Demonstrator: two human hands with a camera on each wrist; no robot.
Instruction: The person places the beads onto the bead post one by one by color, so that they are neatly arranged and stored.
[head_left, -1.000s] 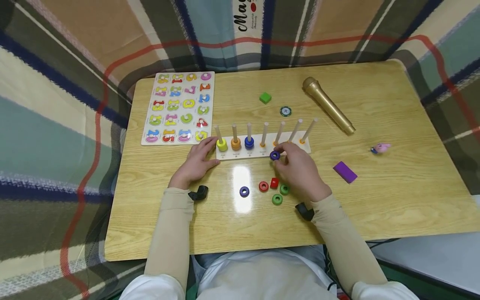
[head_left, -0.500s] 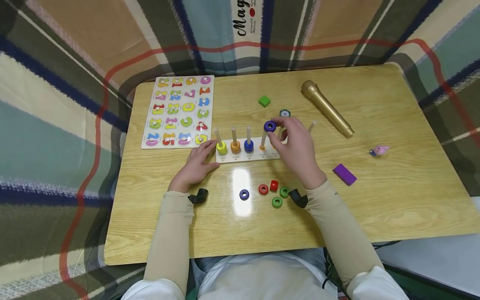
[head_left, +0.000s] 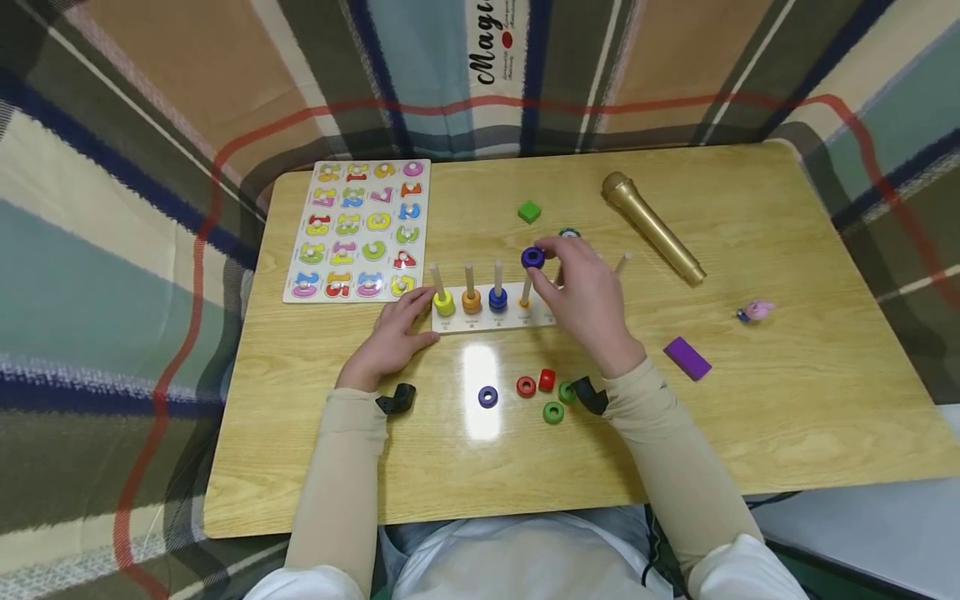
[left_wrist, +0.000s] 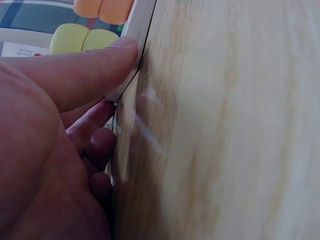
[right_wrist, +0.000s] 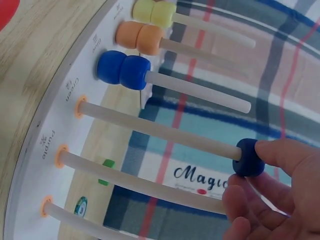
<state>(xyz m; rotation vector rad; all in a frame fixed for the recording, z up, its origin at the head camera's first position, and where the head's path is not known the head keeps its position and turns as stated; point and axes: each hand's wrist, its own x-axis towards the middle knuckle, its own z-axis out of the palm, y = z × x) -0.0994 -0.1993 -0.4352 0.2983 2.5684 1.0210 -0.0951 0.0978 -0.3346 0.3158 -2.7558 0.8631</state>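
At the table's far left lies a number puzzle board [head_left: 360, 229]. Just right of it the left hand [head_left: 390, 337] rests on the wooden table [head_left: 787, 400], its thumb and straight fingers pressed against the left end of the white peg board [head_left: 480, 321], nothing gripped. On that board's first three pegs sit yellow rings [head_left: 443, 302], orange rings [head_left: 471, 300] and blue rings [head_left: 498, 298]. The right hand [head_left: 588, 304] pinches a dark blue ring [head_left: 533, 257] between thumb and fingertips, and the ring sits at the very tip of the fourth peg [right_wrist: 155, 130], labelled Green. Nearer the person lie another blue ring [head_left: 487, 397], a red ring [head_left: 526, 386] and a green ring [head_left: 553, 412]. Farther right are a green cube [head_left: 528, 212], a gold microphone [head_left: 651, 226], a purple block [head_left: 687, 358] and a small pink toy [head_left: 756, 312].
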